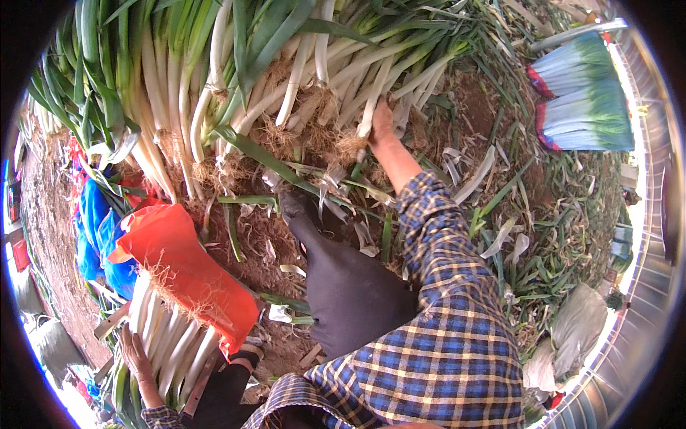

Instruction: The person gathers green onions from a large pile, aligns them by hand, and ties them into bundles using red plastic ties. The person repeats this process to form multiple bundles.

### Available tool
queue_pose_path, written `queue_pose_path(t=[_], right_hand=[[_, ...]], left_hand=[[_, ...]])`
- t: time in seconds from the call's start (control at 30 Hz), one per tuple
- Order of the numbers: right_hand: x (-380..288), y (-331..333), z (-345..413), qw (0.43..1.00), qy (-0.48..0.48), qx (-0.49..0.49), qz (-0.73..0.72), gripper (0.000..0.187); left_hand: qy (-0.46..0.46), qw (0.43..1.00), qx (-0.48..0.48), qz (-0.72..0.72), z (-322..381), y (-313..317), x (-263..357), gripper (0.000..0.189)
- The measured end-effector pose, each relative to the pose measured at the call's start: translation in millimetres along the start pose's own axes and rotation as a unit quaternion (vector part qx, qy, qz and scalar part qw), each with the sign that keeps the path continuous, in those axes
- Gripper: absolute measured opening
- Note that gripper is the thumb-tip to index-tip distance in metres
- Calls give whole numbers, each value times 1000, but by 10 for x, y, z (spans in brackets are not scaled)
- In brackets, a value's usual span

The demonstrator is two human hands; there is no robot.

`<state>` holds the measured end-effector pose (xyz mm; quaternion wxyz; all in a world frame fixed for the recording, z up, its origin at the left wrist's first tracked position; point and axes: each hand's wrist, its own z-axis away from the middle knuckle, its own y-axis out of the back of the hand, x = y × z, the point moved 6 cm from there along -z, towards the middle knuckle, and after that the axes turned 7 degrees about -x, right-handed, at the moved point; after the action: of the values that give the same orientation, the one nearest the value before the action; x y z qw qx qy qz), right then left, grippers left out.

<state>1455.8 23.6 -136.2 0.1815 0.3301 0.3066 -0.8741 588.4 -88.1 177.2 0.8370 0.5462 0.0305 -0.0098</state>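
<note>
My right hand (381,123) reaches into a big heap of long green onions (343,69) with white shanks and hairy roots. Its fingertips are hidden among the stalks, and one root end (365,128) lies right beside the palm. Low on the left, my left hand (136,356) rests with its fingers extended along the side of a bundle of green onions (174,343). A red-orange plastic sheet (187,263) lies over that bundle's root end, with some roots showing at its edge. Metal bars (201,383) flank the bundle.
My dark-trousered leg (353,289) extends between the heap and the bundle. Blue plastic bags (104,236) lie at the left. Peeled leaves and skins (498,236) litter the soil. Packed onion bundles (581,96) lie far right, near a pale sack (576,319).
</note>
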Motion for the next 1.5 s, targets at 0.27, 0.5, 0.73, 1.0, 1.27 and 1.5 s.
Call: queue_pose_path(t=[0.27, 0.5, 0.73, 1.0, 1.27, 1.5], right_hand=[[222, 84, -241, 898, -15, 118, 423, 34], [-105, 82, -144, 758, -9, 174, 629, 46], [-80, -4, -453, 760, -127, 72, 633, 58], [-102, -136, -508, 732, -125, 82, 665, 58], [-154, -109, -381, 724, -136, 95, 669, 61], [-107, 14, -377, 786, -108, 126, 595, 55]], left_hand=[[2, 1000, 8, -6, 8, 32, 63, 57], [-4, 1000, 31, -5, 37, 24, 107, 51], [3, 999, 33, -9, 23, 27, 124, 53], [3, 999, 37, -11, 20, 46, 185, 53], [7, 999, 44, -13, 19, 54, 189, 53], [3, 999, 50, 5, 21, 49, 181, 53]])
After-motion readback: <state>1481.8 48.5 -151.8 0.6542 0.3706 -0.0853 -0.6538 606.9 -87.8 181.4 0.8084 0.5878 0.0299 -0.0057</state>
